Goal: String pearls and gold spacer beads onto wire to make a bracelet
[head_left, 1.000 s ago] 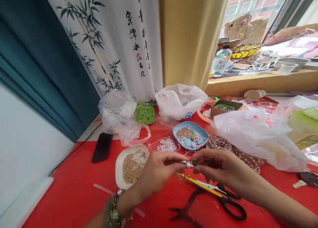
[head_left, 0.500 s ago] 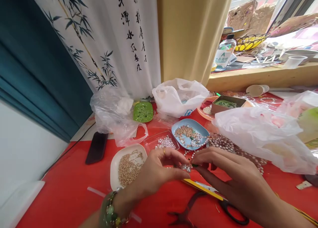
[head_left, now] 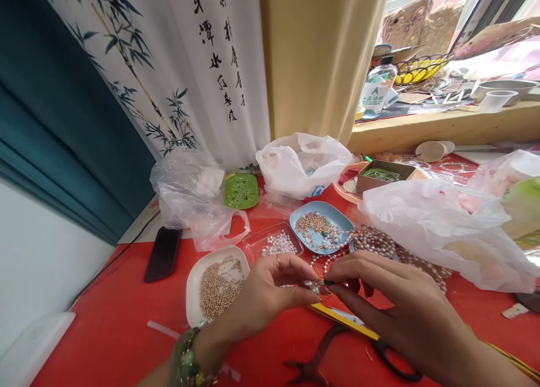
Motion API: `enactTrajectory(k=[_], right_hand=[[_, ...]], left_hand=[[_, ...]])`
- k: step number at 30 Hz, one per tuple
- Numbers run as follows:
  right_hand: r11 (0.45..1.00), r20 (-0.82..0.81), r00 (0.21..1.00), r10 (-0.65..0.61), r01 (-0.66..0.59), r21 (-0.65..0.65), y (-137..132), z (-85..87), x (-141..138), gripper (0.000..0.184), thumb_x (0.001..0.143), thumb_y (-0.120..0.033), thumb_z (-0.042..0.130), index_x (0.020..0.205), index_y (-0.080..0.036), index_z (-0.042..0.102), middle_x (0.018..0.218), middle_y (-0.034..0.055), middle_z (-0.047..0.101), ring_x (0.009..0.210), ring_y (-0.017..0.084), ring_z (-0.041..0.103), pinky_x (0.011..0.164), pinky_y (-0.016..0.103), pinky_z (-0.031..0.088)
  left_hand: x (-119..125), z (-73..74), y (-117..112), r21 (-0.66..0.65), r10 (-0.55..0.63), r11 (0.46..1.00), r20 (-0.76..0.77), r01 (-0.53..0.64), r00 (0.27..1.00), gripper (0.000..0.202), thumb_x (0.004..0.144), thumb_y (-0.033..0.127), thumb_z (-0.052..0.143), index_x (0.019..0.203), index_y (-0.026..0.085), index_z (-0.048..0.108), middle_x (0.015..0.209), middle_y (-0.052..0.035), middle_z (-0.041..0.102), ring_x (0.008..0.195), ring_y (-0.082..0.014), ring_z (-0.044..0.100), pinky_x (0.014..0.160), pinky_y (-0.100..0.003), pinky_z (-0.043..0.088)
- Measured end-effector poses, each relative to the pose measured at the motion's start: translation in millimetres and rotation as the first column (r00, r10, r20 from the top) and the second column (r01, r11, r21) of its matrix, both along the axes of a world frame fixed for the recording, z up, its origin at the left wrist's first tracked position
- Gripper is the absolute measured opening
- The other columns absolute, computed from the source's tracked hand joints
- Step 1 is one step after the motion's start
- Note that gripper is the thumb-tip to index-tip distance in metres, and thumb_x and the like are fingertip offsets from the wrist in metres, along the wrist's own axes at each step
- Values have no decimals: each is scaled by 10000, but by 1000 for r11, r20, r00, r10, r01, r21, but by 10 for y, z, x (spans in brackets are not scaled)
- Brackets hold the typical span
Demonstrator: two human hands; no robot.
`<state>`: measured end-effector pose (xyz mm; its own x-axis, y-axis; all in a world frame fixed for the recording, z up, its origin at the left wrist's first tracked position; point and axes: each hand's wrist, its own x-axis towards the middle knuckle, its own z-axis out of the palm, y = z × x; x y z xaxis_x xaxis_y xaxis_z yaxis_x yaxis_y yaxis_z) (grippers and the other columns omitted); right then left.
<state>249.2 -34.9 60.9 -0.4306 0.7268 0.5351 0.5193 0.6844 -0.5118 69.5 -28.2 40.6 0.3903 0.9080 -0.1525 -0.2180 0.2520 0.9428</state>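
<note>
My left hand (head_left: 268, 291) is closed in a pinch on a small cluster of shiny, clear-white beads (head_left: 313, 287). Close beside it, my right hand (head_left: 390, 288) pinches a tiny dark green piece (head_left: 328, 282), whose exact kind I cannot make out. The fingertips of both hands nearly meet above the red tabletop. Behind them lie strands of pearly beads (head_left: 373, 241) and a blue dish (head_left: 310, 246) of gold and pearl beads. Under the right hand are scissors (head_left: 392, 364), partly hidden, and a yellow strip (head_left: 346, 322).
A white dish of gold beads (head_left: 192, 288), a clear tray of white beads (head_left: 248, 246) and a green dish (head_left: 241, 191) stand to the left. A phone (head_left: 163, 255) lies farther left. Plastic bags (head_left: 439, 224) crowd the right; dark pliers (head_left: 314, 361) lie in front.
The whole view has shifted slightly. Both hands keep almost the same place and pinch, with the fingertips making only a small adjustment around the beads and green piece.
</note>
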Motion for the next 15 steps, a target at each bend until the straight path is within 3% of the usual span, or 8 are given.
enactTrajectory(k=[8, 15], right_hand=[[1000, -4, 1000, 0, 0, -31, 6, -7, 25, 122, 747, -87, 578, 783, -202, 594, 678, -21, 644, 588, 83, 584, 538, 170, 438], [998, -1, 999, -33, 33, -63, 5, 3, 21, 112, 741, -95, 575, 750, -203, 600, 638, -29, 633, 550, 79, 563, 522, 173, 427]], left_hand=[[7, -12, 3, -67, -34, 997, 82, 40, 996, 143, 587, 118, 735, 706, 144, 661, 684, 0, 658, 653, -88, 595, 640, -191, 463], [-16, -73, 8, -44, -42, 998, 34, 43, 999, 153, 612, 219, 734, 742, 160, 679, 703, -9, 666, 657, -103, 588, 658, -215, 450]])
